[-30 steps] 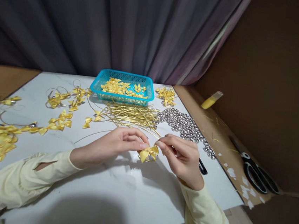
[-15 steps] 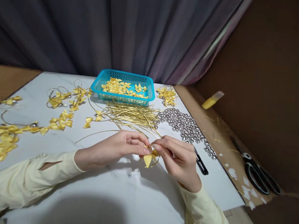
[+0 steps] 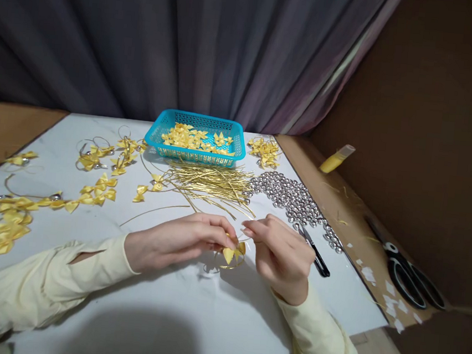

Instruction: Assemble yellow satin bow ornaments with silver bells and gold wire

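Now, from my distant seat, I have the left hand (image 3: 188, 236) pinching a yellow bow (image 3: 229, 255) between thumb and fingers, over the table (image 3: 238, 322), slightly right of its middle and toward its near edge. A loop of gold cord (image 3: 232, 266) is around or just below the bow; I cannot tell which. The right hand (image 3: 281, 253) is just beside it, thumb and forefinger brought together; whether some cord is caught between them, I cannot tell.

By my judgement, the step in hand is the fastening of cord to the bow. The next move calls, I think, for a quiet left hold, while the right fingertips draw the cord gently without crushing the bow.

At the far edge stands a blue basket (image 3: 199, 153) with other bows (image 3: 187, 137); before it lie loose cords (image 3: 210, 181). Silver beads (image 3: 280, 188) spread along the right edge, near a black knife (image 3: 321, 265).
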Motion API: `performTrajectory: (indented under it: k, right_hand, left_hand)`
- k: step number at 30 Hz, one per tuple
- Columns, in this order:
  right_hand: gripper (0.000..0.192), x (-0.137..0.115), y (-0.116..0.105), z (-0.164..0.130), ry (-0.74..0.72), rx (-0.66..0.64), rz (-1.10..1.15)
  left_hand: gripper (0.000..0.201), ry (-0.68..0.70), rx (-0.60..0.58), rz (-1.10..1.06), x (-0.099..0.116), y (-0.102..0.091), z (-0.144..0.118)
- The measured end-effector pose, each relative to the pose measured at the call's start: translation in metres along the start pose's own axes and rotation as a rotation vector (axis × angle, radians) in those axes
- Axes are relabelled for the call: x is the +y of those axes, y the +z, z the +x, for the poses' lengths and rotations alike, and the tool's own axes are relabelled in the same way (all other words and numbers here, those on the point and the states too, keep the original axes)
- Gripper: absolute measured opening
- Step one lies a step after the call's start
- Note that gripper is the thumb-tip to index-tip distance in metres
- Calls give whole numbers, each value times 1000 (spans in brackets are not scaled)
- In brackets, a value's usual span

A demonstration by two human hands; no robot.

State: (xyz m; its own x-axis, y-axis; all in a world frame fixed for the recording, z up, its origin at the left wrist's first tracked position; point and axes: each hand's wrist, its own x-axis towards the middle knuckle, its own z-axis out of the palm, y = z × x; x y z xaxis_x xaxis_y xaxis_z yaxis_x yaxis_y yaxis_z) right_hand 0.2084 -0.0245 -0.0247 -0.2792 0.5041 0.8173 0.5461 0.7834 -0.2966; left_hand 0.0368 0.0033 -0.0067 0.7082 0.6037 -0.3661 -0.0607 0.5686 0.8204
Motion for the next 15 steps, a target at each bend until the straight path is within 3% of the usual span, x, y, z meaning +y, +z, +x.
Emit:
performTrajectory:
  k: [4, 10, 13, 15]
  right_hand:
    - [26, 0, 2, -1, -147, 11, -152]
    - [13, 3, 2, 0, -312, -70, -328]
    - [14, 3, 5, -1, -273, -57, -264]
    - [17, 2, 6, 0, -130, -42, -118]
  left_hand:
    - [5, -23, -17, -3, 0, 1, -1]
    - [5, -72, -48, 6, -3, 3, -3]
    - [4, -66, -82, 30, -4, 3, -2]
    - [3, -61, -95, 59, -3, 2, -2]
